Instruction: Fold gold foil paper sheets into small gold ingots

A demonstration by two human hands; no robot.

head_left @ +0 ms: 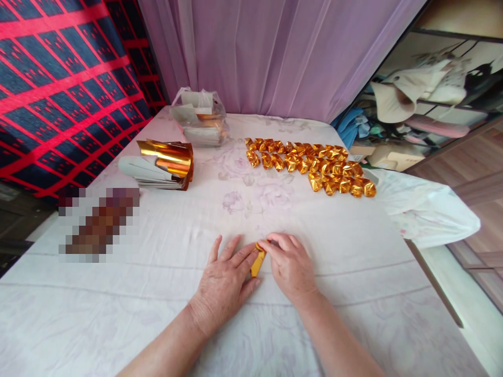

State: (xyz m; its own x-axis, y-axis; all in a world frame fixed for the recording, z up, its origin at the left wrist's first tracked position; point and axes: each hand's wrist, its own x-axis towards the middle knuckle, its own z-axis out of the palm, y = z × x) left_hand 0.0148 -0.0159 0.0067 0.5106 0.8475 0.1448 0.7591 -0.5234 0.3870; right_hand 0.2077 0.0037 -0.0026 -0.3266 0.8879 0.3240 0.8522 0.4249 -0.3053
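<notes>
A small strip of folded gold foil paper (257, 263) lies at the front middle of the table, between my hands. My left hand (223, 277) rests flat with its fingers stretched and spread; the fingertips nearest the paper press on its upper left edge, and the thumb lies by its lower end. With thumb and forefinger, my right hand (293, 264) pinches the paper's upper end, its other fingers curled. Beyond the hands, several folded gold foil pieces (291, 163) stand in rows at the back right. Gold foil sheets (173, 159) with grey backs lie curled in a stack at left.
A clear plastic bag (202, 123) with more sheets sits at the back left of the cloth-covered table (188, 225). A white plastic bag (428, 207) hangs at the right edge. A blurred patch (102, 222) hides something at left. Shelves (436, 104) stand at right, purple curtain (271, 57) behind.
</notes>
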